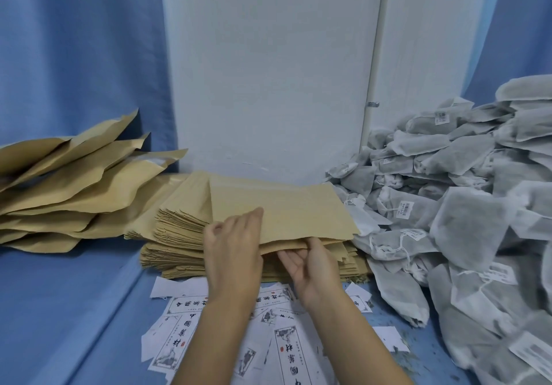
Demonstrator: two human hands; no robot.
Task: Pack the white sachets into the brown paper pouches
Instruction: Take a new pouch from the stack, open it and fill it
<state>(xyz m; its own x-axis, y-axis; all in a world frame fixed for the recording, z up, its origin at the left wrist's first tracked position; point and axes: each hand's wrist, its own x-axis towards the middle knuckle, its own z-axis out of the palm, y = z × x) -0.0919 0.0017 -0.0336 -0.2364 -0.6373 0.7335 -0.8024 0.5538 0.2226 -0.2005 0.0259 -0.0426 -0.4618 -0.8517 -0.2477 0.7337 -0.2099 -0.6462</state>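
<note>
Picking-up step: at twelve o'clock, the left hand (231,247) and right hand (313,265) pinch the top pouch's (286,208) near edge, lifting it off the pouch stack (179,226). Next, I'd judge: open its mouth, then reach for the white sachets (466,205) heaped at three o'clock.

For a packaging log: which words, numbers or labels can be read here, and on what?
"中國藥材", as best it reads: large black characters on the white printed slips, which lie turned or upside down.
The slips' smaller print: too small to read.
Barcode tags on the white sachets: blurred, unreadable.
Brown pouches: no print visible.
</note>
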